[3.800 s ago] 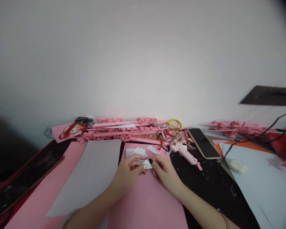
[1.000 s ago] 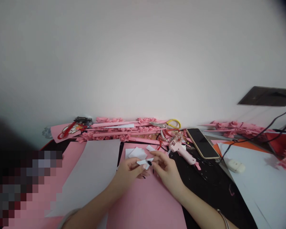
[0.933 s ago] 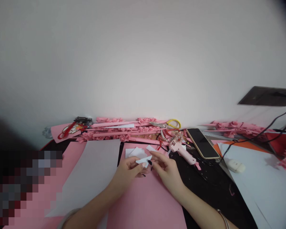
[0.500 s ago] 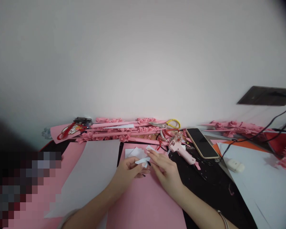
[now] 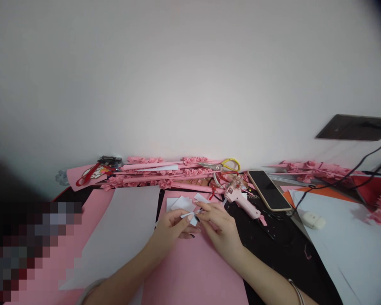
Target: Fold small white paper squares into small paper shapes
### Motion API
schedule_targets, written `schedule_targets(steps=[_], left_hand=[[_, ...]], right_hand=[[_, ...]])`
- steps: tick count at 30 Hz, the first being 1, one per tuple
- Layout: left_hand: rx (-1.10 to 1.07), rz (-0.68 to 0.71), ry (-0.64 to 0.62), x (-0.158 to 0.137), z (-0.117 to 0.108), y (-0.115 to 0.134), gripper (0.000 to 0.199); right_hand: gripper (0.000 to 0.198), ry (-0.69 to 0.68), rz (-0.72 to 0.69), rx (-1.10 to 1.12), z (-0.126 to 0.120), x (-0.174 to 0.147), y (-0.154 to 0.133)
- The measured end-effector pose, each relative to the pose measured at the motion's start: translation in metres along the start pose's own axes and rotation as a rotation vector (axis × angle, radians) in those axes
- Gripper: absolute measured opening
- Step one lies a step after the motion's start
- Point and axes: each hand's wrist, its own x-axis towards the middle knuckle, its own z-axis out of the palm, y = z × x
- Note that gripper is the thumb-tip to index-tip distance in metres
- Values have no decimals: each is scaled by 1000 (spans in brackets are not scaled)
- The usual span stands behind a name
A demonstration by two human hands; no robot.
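A small folded piece of white paper (image 5: 193, 220) is held between my two hands over a pink sheet (image 5: 195, 267). My left hand (image 5: 171, 226) pinches its left side with thumb and fingers. On its right side, the fingertips of my right hand (image 5: 217, 218) close on the same paper; the exact fold is partly hidden by them. Just behind my hands lie several small white paper squares (image 5: 181, 203), and another white paper piece (image 5: 202, 197) lies behind my right fingers.
Pink paper flower stems (image 5: 165, 173) lie along the wall, with yellow-handled scissors (image 5: 230, 164) on them. At the right are a pink glue gun (image 5: 244, 203), a phone (image 5: 269, 190), a white case (image 5: 313, 220) and white sheets (image 5: 352, 237). A large white sheet (image 5: 127, 228) lies left.
My right fingers have curled in onto the white paper, which now looks narrower and more folded. My left hand keeps its pinch in nearly the same place.
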Motion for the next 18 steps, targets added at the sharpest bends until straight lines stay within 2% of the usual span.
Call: schedule_targets(steps=[7, 11, 18], left_hand=[[-46, 21, 12, 0, -3, -1, 25], [-62, 18, 19, 1, -3, -3, 25], [-73, 12, 17, 2, -4, -4, 24]], right_hand=[[29, -133, -191, -152, -4, 1, 5], [31, -201, -219, -187, -8, 2, 2], [34, -233, -224, -189, -10, 4, -1]])
